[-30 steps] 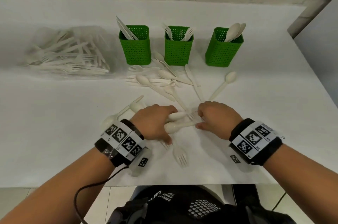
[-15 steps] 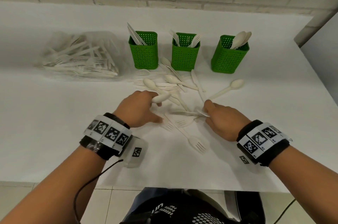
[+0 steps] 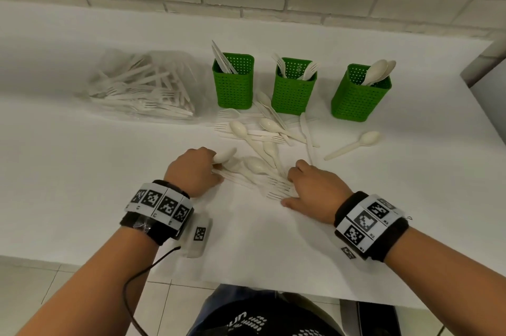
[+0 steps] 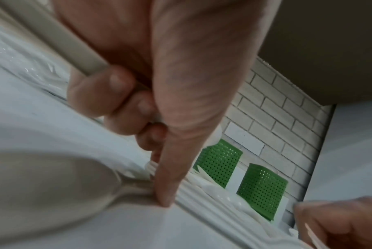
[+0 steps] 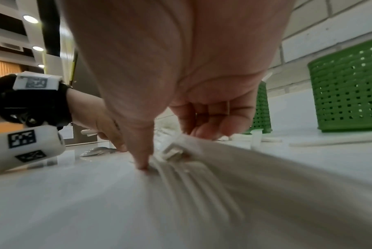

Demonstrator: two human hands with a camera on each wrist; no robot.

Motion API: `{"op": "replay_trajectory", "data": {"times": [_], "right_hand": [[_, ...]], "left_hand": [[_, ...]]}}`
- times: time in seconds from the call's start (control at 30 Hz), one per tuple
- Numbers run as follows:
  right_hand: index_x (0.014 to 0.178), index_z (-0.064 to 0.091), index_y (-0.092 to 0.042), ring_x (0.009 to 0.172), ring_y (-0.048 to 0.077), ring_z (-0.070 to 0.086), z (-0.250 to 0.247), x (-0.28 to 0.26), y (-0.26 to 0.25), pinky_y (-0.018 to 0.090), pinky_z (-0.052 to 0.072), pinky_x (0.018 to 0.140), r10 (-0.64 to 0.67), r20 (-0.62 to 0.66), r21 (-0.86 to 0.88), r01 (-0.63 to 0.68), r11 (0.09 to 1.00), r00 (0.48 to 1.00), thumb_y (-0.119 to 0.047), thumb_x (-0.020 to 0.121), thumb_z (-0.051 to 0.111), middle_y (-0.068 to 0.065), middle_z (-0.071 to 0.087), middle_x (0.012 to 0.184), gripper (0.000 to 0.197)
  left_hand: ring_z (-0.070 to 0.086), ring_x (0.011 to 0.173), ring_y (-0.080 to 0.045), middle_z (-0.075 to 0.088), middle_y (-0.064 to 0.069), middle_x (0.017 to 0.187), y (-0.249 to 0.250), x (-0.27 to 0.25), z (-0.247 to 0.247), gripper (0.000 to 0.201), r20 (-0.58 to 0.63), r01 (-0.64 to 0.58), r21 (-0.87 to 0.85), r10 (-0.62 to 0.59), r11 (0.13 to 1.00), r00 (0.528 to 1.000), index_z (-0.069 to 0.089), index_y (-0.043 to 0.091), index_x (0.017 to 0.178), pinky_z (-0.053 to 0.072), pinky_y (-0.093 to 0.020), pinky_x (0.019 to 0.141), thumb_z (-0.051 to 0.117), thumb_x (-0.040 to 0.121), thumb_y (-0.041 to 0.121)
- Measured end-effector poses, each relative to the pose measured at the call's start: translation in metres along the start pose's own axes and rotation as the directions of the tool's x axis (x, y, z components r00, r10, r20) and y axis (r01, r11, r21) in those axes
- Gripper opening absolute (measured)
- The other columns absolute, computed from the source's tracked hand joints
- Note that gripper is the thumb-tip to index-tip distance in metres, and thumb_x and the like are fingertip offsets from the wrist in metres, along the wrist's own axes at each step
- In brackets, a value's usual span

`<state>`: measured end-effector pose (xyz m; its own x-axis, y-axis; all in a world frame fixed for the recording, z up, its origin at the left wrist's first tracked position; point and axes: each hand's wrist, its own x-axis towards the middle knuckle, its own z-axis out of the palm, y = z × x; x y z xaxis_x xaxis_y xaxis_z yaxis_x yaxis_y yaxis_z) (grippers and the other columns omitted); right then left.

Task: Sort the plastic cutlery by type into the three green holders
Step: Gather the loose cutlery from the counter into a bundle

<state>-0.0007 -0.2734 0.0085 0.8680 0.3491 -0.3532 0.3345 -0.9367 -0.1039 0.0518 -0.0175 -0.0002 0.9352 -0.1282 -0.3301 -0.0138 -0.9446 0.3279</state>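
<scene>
Left hand (image 3: 193, 171), fingers curled round a cream plastic spoon (image 3: 225, 155), had slid up to the loose forks (image 3: 276, 185) where the right hand (image 3: 312, 190) pinched one, headed for the middle green perforated holder (image 3: 293, 91).

Both forearms reach forward over near edge of table, marker bands on wrists. Left hand (image 3: 193, 171) knuckles-up, fingers (image 4: 108, 94) curled round spoon handle (image 4: 59, 42), thumb tip pressed down on tabletop. Right hand (image 3: 315, 187) palm-down just beside it, thumb planted on surface, fingers (image 5: 202, 118) bent over fork handles (image 3: 279, 187); grip on them unclear.
</scene>
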Motion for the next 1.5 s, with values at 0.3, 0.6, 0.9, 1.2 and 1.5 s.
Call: {"op": "replay_trajectory", "data": {"times": [0.3,0.6,0.9,1.2,1.5], "right_hand": [[0.124,0.041,-0.009,0.085,0.028,0.057,-0.002,0.011,0.011,0.035,0.042,0.075,0.040,-0.036,0.029,-0.039,0.999,0.999,-0.024,0.101,0.037,0.009,0.061,0.105,0.028],[0.063,0.052,-0.025,0.049,-0.004,0.048,-0.053,0.009,-0.006,0.010,0.036,0.053,0.208,-0.428,0.829,0.291,0.478,0.880,-0.009,0.081,0.076,-0.019,0.054,0.050,0.035],[0.125,0.056,-0.016,0.112,0.025,0.057,-0.029,0.039,-0.020,0.040,0.048,0.097,0.024,-0.415,0.602,0.255,0.756,0.909,-0.032,0.080,0.065,0.008,0.060,0.121,0.048],[0.109,0.065,-0.013,0.084,0.020,0.062,-0.049,0.033,0.005,0.035,0.049,0.077,0.079,-0.292,0.535,0.094,0.840,0.953,-0.038,0.081,0.074,0.007,0.068,0.100,0.039],[0.086,0.074,-0.007,0.076,0.030,0.064,-0.052,0.033,0.017,0.048,0.052,0.069,0.207,-0.505,0.682,0.240,0.690,0.838,-0.048,0.074,0.068,0.012,0.069,0.081,0.043]], "left_hand": [[0.049,0.061,-0.013,0.047,0.008,0.062,0.018,-0.003,-0.011,0.023,-0.197,-0.229,-0.339,0.169,0.912,0.966,0.063,0.020,0.097,0.035,-0.027,0.059,0.079,0.080,0.024],[0.032,0.057,-0.012,0.032,0.004,0.065,0.069,-0.012,-0.022,0.068,-0.253,-0.348,-0.813,0.256,0.466,0.933,0.060,0.016,0.119,0.028,-0.022,0.055,0.090,0.059,0.028],[0.065,0.085,-0.021,0.066,-0.013,0.090,0.105,-0.005,-0.008,0.052,-0.412,-0.490,-0.705,0.266,0.513,0.872,0.065,0.001,0.093,0.052,-0.036,0.079,0.084,0.066,0.041],[0.053,0.060,-0.014,0.057,-0.008,0.064,0.115,-0.006,-0.025,0.048,-0.518,-0.548,-0.693,0.206,0.469,0.831,0.058,0.011,0.067,0.043,-0.031,0.059,0.070,0.071,0.057],[0.055,0.055,0.010,0.057,0.022,0.049,0.106,0.008,-0.008,0.021,-0.343,-0.450,-0.789,0.309,0.418,0.887,0.059,-0.011,0.072,0.041,-0.007,0.058,0.076,0.078,0.000]]}}
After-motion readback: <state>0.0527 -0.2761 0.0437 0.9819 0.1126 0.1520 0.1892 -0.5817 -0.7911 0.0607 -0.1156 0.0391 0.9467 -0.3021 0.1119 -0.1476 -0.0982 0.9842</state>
